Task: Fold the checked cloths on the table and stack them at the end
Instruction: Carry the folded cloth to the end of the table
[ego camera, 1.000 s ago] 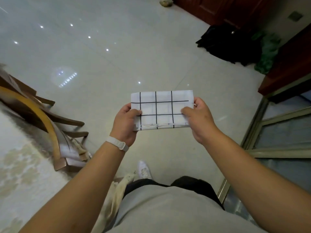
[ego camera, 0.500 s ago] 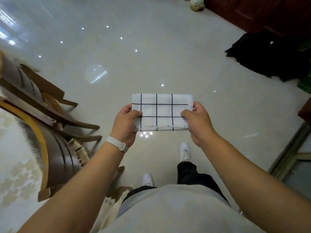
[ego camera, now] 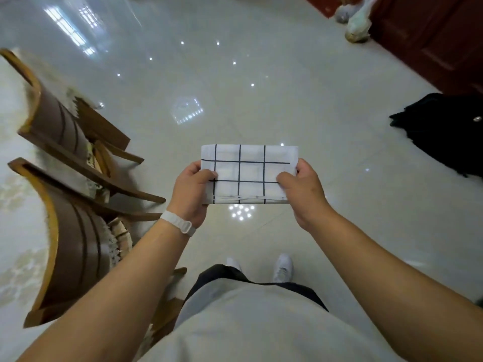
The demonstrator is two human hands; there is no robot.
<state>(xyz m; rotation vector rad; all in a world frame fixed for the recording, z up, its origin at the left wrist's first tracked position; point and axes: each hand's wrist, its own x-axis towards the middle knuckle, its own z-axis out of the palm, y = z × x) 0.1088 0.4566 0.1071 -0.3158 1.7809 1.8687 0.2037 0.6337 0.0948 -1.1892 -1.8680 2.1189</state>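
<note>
A folded white cloth with black check lines (ego camera: 248,171) is held flat in the air in front of me, above the glossy floor. My left hand (ego camera: 190,194) pinches its left edge, thumb on top. My right hand (ego camera: 303,192) pinches its right edge the same way. The cloth is a small neat rectangle with its layered edges toward me. No table top shows clearly; a pale patterned surface (ego camera: 13,194) lies at the far left edge.
Two wooden chairs (ego camera: 70,231) stand at the left, backs toward me. A black heap of fabric (ego camera: 444,129) lies on the floor at the right. Dark red wooden doors (ego camera: 431,35) and bags (ego camera: 358,19) are at the top right. My feet (ego camera: 283,267) stand on shiny tiles.
The view has swung leftward: the chairs have come further into view and the black heap has slid right. Both hands keep the same hold on the folded cloth.
</note>
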